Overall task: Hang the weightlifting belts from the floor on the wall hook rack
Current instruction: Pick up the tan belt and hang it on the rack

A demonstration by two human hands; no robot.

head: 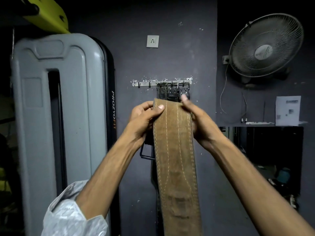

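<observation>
A wide brown leather weightlifting belt [175,159] with pale stitching hangs down in front of me, its top end held up just below the metal wall hook rack [144,83]. My left hand [144,120] grips the belt's upper left edge, thumb across its face. My right hand [194,116] grips the upper right edge. Dark belts [172,93] hang by their buckles from the right hooks of the rack; the left hooks are bare. A black metal buckle [144,154] shows behind the belt under my left wrist.
A tall grey gym machine shroud [56,116] stands close on the left. A wall socket [152,41] sits above the rack. A wall fan [265,45] and a paper notice [288,110] are on the right, above a dark opening with clutter.
</observation>
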